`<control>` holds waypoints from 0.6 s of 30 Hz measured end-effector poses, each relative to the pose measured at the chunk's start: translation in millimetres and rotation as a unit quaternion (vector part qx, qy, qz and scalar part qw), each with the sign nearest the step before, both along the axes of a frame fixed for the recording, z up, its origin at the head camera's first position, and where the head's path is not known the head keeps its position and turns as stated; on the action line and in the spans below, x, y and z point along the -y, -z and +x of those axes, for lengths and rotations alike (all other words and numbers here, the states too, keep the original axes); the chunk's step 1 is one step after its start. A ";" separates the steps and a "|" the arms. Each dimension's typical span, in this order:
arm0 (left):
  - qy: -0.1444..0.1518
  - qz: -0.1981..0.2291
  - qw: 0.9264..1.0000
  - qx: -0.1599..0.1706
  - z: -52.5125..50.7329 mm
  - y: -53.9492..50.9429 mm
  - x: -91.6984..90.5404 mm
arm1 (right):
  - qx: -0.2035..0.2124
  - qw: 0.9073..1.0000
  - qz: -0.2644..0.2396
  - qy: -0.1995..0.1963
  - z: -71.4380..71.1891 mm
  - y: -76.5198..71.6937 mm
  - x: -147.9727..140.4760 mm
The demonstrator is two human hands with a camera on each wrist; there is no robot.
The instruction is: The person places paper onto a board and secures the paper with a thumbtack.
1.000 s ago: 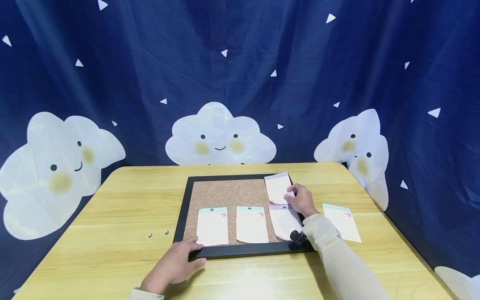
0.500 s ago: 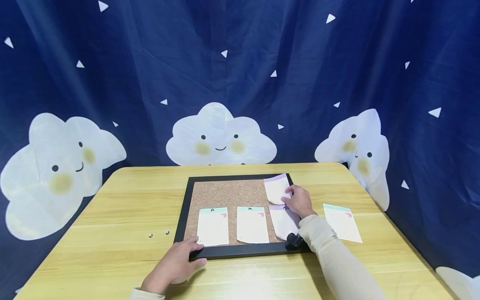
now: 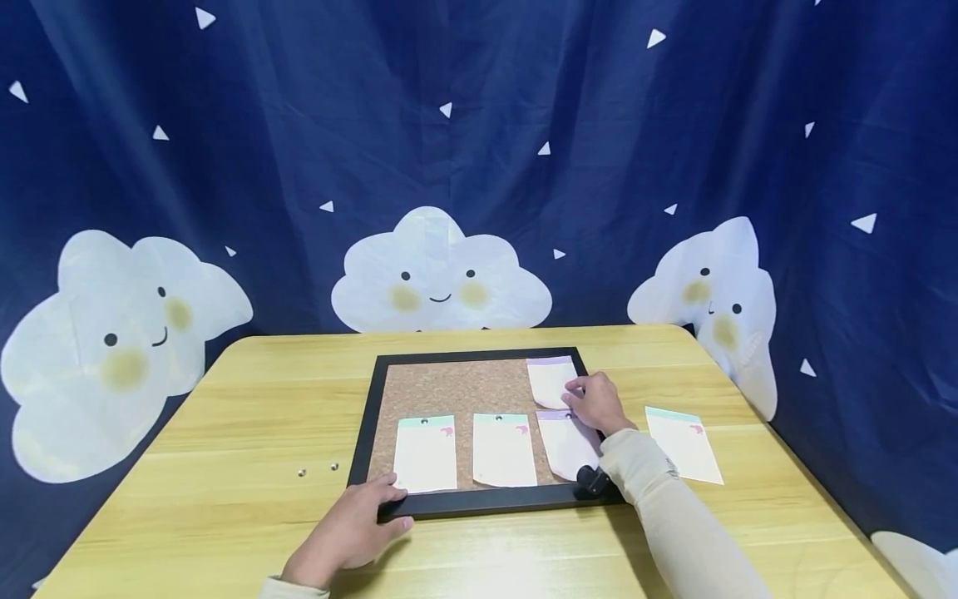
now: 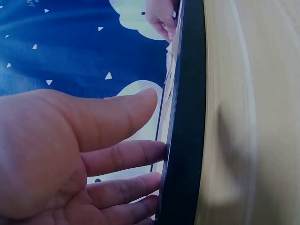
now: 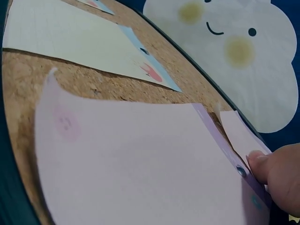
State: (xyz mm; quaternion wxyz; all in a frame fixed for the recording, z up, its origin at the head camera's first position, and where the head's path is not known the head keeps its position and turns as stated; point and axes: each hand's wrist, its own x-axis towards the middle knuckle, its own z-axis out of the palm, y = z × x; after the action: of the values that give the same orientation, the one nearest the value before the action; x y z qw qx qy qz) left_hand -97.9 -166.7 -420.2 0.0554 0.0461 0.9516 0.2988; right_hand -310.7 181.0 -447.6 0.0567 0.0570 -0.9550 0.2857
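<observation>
My right hand (image 3: 599, 403) pinches the lower right part of a purple-topped sheet (image 3: 547, 384), which lies in the back right corner of the black-framed corkboard (image 3: 452, 374). In the right wrist view, the thumb (image 5: 262, 166) is against that sheet (image 5: 240, 133), beside a pinned purple-topped sheet (image 5: 140, 154). Two green-topped sheets (image 3: 425, 457) (image 3: 503, 453) are pinned along the board's front part. My left hand (image 3: 344, 528) rests at the front left corner, its fingers (image 4: 136, 157) loosely extended against the black frame edge (image 4: 187, 117).
A loose green-topped sheet (image 3: 684, 445) lies on the table right of the board. Two small metallic pins (image 3: 302, 472) (image 3: 334, 467) lie to its left. A dark blue curtain (image 3: 449, 166) with clouds hangs behind the wooden table (image 3: 247, 416).
The held purple-topped sheet has shifted slightly toward the front and left, and its top edge now sits just inside the frame. The right hand moved slightly left with it. My left hand stayed put.
</observation>
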 end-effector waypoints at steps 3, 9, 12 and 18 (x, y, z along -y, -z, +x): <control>0.003 -0.001 1.000 0.001 -0.9 0.4 1.2 | 0.005 1.000 -0.004 -0.005 -0.8 1.8 -1.4; -0.004 0.019 0.999 -0.025 -5.5 0.2 5.7 | -0.009 1.000 -0.014 -0.015 -3.7 8.4 -4.2; -0.023 0.036 0.998 -0.053 -9.4 -0.9 8.3 | -0.015 1.000 -0.015 -0.018 -3.9 8.7 -5.2; -0.058 0.025 0.992 -0.106 -19.5 -5.3 25.0 | -0.012 1.000 -0.016 -0.019 -2.0 4.9 -6.1</control>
State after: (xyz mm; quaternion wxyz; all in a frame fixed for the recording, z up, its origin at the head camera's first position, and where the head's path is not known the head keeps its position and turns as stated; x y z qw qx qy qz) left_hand -117.4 -191.6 -414.9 -0.0642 0.0237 0.9455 0.3183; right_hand -312.7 187.1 -452.5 0.0634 0.0775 -0.9482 0.3014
